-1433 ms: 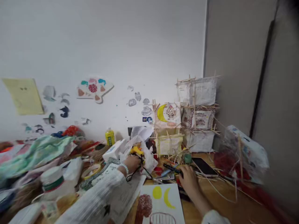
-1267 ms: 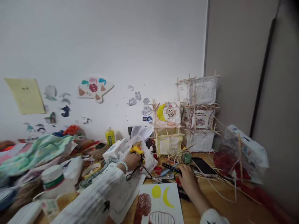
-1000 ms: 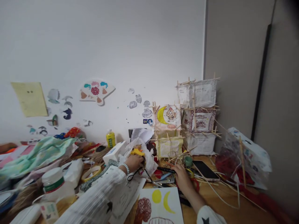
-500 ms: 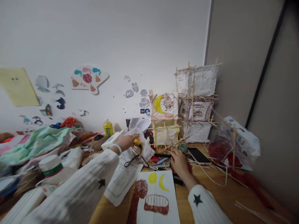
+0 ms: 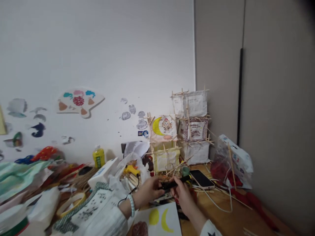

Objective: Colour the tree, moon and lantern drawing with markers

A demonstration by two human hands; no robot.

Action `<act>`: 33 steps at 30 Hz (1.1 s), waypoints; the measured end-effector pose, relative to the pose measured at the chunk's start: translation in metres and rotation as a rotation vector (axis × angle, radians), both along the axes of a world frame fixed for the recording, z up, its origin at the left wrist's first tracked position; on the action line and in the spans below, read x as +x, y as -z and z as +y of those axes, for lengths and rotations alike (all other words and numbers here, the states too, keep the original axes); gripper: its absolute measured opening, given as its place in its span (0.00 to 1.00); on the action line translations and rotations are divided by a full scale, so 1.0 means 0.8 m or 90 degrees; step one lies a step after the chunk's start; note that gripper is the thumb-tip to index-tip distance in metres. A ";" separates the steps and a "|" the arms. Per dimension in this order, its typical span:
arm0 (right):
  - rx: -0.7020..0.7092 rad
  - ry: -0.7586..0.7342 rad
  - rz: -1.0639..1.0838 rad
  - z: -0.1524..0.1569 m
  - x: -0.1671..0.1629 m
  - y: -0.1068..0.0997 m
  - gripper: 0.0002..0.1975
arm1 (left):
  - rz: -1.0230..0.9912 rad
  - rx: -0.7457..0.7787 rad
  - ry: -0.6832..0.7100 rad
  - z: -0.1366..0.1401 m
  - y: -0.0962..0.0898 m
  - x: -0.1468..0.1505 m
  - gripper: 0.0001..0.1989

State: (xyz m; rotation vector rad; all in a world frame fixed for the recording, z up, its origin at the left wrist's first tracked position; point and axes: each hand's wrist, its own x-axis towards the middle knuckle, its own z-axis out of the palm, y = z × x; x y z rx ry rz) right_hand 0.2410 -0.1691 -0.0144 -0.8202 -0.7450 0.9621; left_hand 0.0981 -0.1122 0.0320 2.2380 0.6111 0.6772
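A black marker (image 5: pixel 185 179) is held level between my hands, above the top edge of a white drawing sheet (image 5: pixel 174 209). My left hand (image 5: pixel 150 189), with a beaded bracelet at the wrist, is closed on the marker's left end. Farther right along it, the fingers of my right hand (image 5: pixel 180 190) are pinched round the barrel. The sheet shows a yellow oval, a yellow crescent and part of a dark red drawing. A yellow glue gun (image 5: pixel 132 169) lies on a plastic bag, beyond my left hand.
Stick-framed paper lanterns (image 5: pixel 165 131) stand at the back. A phone (image 5: pixel 202 179) with a white cable lies to the right, near a plastic bag (image 5: pixel 222 164). Leftward are a tissue box (image 5: pixel 103 172), a yellow bottle (image 5: pixel 98 156), a tape roll (image 5: pixel 72 205) and piled cloth (image 5: pixel 24 177).
My left hand has come from the glue gun and plastic bag to the marker. My right hand has lifted the marker off the table. The view has turned right and tilted up.
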 end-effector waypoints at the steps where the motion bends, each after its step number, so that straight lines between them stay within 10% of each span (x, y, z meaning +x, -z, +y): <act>1: -0.003 0.013 0.008 0.001 0.005 0.000 0.21 | 0.009 0.031 0.011 0.002 0.003 0.006 0.14; 13: 0.121 -0.208 -0.038 -0.013 0.010 -0.016 0.11 | 0.033 0.161 -0.052 0.007 -0.012 -0.016 0.12; 23: 0.152 -0.217 -0.055 -0.018 0.010 -0.016 0.19 | -0.145 0.453 -0.016 -0.004 -0.015 -0.032 0.07; 33: 0.159 -0.186 -0.179 -0.046 0.017 -0.031 0.09 | -0.122 0.531 -0.019 -0.023 -0.031 -0.034 0.09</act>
